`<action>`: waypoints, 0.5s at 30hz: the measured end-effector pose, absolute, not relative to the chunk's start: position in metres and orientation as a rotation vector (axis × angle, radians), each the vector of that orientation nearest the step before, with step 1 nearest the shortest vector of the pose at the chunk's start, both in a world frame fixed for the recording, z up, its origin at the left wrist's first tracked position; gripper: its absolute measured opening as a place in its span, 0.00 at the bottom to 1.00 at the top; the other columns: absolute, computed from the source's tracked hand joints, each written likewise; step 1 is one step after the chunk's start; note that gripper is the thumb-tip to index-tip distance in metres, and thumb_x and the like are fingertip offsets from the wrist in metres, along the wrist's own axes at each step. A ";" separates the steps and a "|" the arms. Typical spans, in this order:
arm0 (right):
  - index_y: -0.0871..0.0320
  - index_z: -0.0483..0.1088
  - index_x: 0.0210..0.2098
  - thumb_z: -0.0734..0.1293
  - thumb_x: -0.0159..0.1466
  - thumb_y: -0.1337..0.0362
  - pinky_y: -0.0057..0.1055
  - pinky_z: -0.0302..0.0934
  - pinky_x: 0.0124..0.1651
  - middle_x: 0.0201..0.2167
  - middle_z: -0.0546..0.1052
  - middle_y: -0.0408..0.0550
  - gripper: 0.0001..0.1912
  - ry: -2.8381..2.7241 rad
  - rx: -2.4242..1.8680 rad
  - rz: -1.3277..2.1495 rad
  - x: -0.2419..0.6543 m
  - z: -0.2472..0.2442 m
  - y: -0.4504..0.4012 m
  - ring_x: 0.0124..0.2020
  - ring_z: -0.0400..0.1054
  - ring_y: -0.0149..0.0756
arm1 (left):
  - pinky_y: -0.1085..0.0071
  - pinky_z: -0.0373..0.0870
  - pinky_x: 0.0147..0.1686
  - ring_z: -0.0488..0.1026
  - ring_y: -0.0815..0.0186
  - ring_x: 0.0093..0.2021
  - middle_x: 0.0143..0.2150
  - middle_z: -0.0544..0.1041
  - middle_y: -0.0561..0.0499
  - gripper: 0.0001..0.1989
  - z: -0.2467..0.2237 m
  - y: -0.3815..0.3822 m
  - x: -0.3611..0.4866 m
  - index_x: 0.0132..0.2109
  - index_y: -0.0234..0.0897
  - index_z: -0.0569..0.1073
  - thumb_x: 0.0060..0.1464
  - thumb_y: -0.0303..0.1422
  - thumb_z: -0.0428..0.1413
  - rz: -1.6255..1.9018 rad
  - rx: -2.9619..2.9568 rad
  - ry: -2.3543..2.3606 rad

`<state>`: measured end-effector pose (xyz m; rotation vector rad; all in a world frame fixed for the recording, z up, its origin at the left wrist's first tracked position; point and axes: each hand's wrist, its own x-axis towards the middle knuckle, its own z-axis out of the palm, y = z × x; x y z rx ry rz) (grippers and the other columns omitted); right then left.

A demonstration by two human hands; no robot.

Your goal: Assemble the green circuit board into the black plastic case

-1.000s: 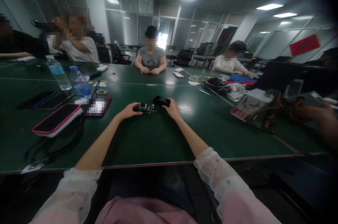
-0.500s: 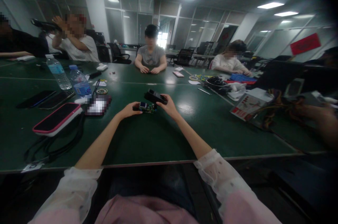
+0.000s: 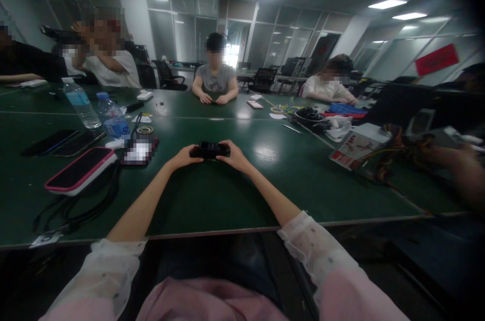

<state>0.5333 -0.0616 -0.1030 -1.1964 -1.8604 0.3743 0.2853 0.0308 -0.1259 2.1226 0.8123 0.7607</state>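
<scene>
Above the green table point(image 3: 227, 195), a small black device point(image 3: 210, 150) is held level between both hands. My left hand point(image 3: 185, 156) grips its left end, thumb on the near side. Around the right end are the fingers and thumb of my right hand point(image 3: 234, 155). A black cover lies over the device's top, and a thin strip of circuit board shows beneath its near edge. The undersides and the fingertips behind the device are hidden.
To the left are a pink-edged case point(image 3: 81, 170), two dark phones, two bottles point(image 3: 112, 118) and black cables. At the right stands a metal box point(image 3: 358, 145) with wires, near another person's blurred arm. Several people sit around the table.
My right hand has brought the black cover down and left onto the circuit board in my left hand. The board, exposed before, is now mostly covered.
</scene>
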 end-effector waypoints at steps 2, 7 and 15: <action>0.56 0.63 0.49 0.72 0.54 0.62 0.41 0.64 0.49 0.45 0.73 0.51 0.25 -1.868 -1.211 0.382 0.533 -0.106 -0.061 0.45 0.69 0.42 | 0.54 0.64 0.54 0.72 0.52 0.51 0.50 0.75 0.43 0.33 -0.125 0.029 0.285 0.53 0.34 0.69 0.41 0.42 0.66 0.762 2.128 0.804; 0.57 0.62 0.48 0.72 0.53 0.61 0.40 0.64 0.49 0.44 0.73 0.50 0.26 -1.829 -1.224 0.440 0.532 -0.114 -0.058 0.45 0.69 0.41 | 0.55 0.65 0.54 0.72 0.53 0.52 0.51 0.75 0.43 0.35 -0.122 0.026 0.286 0.55 0.34 0.68 0.41 0.43 0.65 0.751 2.132 0.825; 0.57 0.62 0.48 0.72 0.54 0.61 0.42 0.63 0.51 0.45 0.72 0.51 0.25 -1.797 -1.180 0.486 0.531 -0.117 -0.058 0.47 0.69 0.41 | 0.56 0.64 0.55 0.72 0.54 0.52 0.51 0.75 0.42 0.32 -0.124 0.028 0.285 0.54 0.33 0.70 0.43 0.44 0.64 0.772 2.124 0.821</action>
